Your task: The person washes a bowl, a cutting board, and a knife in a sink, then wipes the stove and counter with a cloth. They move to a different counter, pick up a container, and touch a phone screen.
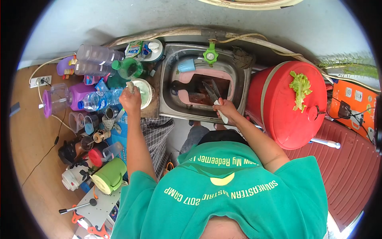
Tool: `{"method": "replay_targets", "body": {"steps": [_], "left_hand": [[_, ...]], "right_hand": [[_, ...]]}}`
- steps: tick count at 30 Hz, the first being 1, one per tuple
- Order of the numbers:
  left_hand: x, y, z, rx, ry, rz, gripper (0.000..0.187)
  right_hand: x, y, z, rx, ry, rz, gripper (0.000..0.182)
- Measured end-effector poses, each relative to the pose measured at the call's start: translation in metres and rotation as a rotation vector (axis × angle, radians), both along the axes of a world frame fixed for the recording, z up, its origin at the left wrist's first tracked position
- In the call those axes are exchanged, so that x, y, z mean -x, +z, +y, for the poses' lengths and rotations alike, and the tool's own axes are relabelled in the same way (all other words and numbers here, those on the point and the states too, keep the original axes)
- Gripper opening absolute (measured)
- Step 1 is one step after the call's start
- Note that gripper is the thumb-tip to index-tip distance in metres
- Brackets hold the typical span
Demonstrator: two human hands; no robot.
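Head view: our right grip [226, 109] is closed on white-handled blades [216, 88] over the dark handled board [195, 95], upper centre; our left grip [130, 99] holds a pale sponge-like piece [130, 85] beside the white tub [152, 94].

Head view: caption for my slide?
Right hand holds blades over a dark board in the sink; left hand grips something pale by a white tub.

The left hand [131, 100] covers most of a pale item [130, 85], too small to identify. The right hand [226, 110] partly hides a white handle [224, 118]. A dark board [209, 89] conceals the pink tray's [183, 96] middle. The far edge cuts off a round rim [254, 5].
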State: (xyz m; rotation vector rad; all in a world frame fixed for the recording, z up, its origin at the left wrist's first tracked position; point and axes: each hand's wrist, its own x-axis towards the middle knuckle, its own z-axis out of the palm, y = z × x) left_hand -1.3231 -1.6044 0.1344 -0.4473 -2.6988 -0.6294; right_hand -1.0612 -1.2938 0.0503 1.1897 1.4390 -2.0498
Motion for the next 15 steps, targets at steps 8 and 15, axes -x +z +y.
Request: {"method": "replay_targets", "body": {"steps": [8, 15], "left_hand": [[-0.054, 0.039, 0.084, -0.385, -0.250, -0.305, 0.035], [-0.138, -0.033, 0.194, -0.358, -0.494, -0.608, 0.020]], "right_hand": [[0.006, 0.023, 0.010, 0.187, -0.102, 0.077, 0.026], [0.011, 0.031, 0.013, 0.217, -0.094, 0.158, 0.026]]}}
